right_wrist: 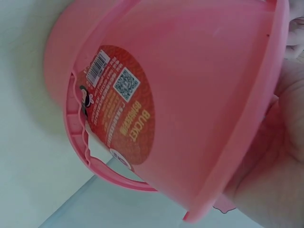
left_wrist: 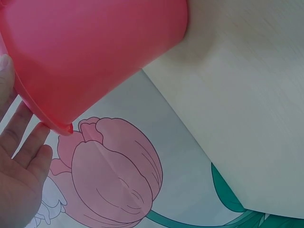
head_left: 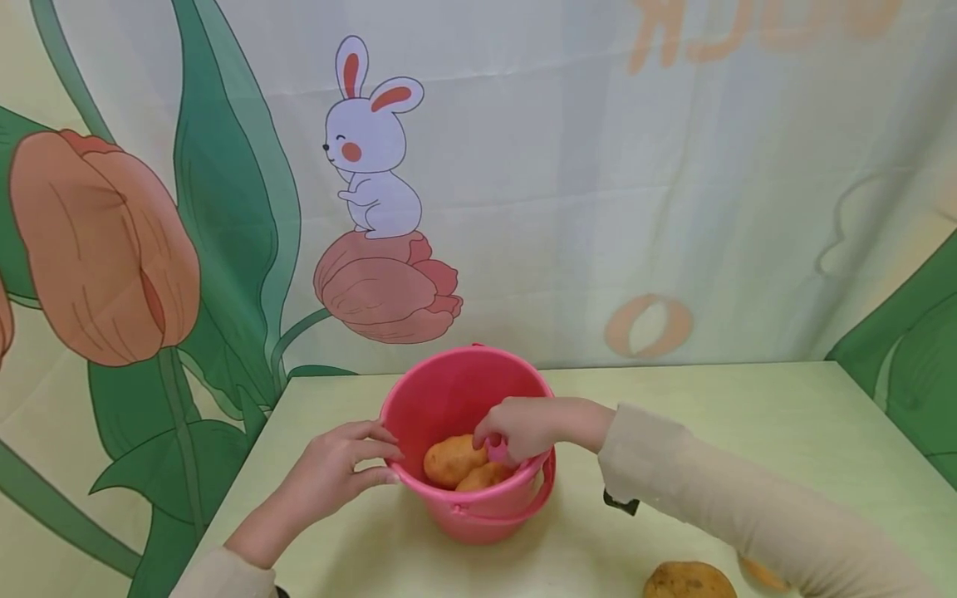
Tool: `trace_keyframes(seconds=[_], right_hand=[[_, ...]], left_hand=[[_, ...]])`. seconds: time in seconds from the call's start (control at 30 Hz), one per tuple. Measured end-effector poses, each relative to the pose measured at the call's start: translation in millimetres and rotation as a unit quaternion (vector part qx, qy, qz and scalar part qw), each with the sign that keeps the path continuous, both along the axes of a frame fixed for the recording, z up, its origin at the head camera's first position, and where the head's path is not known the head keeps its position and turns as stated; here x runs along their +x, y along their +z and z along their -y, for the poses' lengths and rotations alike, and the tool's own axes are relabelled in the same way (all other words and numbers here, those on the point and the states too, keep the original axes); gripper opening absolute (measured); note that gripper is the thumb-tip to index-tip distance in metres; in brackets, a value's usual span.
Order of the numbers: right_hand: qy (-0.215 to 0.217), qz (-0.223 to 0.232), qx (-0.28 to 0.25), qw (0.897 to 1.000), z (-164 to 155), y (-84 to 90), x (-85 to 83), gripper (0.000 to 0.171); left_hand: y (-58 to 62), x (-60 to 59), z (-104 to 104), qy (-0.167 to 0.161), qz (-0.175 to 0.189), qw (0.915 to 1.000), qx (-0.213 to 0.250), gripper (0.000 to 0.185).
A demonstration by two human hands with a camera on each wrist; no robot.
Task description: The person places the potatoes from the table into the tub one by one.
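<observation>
A pink plastic bucket (head_left: 449, 390) stands on the pale green table (head_left: 748, 415), near its back edge. Two brown potatoes (head_left: 452, 459) lie inside it. My left hand (head_left: 389, 461) touches the bucket's left side just under the rim, its fingers fairly straight. The left wrist view shows those fingers (left_wrist: 21, 161) beside the bucket (left_wrist: 95, 52). My right hand (head_left: 516, 432) reaches over the right rim with fingers curled down inside, gripping the rim. In the right wrist view the palm (right_wrist: 280, 156) lies against the rim of the bucket (right_wrist: 190, 95), which bears a red label.
A third potato (head_left: 689, 580) lies on the table at the front right, next to my right sleeve. Behind the table hangs a printed backdrop (head_left: 374, 166) with a rabbit and tulips. The table's left edge (head_left: 247, 465) runs close to my left hand.
</observation>
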State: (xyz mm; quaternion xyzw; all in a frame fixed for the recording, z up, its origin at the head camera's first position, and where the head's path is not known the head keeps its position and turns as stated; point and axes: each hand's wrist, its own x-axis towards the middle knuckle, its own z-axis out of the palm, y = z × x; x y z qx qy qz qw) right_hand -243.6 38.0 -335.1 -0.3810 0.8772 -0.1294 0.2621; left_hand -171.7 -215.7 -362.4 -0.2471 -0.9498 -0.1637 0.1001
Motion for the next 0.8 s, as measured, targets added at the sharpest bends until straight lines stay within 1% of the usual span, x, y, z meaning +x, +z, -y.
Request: trace_keyframes(seconds=[0.3,0.63,0.8], right_hand=[[-0.006,-0.016,-0.027,0.999,-10.4,12.5,1.9,0.042],[0.01,-0.039,-0.046,0.998,-24.1,22.8,4.1,0.04],[0.0,-0.047,-0.05,0.998,-35.2,28.4,7.4,0.041]], left_hand=[[-0.4,-0.7,0.1,-0.001,-0.004,1.0,-0.005,0.025],[-0.3,-0.6,0.2,-0.003,0.0,1.0,-0.005,0.024],[-0.1,-0.7,0.2,-0.006,-0.004,1.0,-0.006,0.024]])
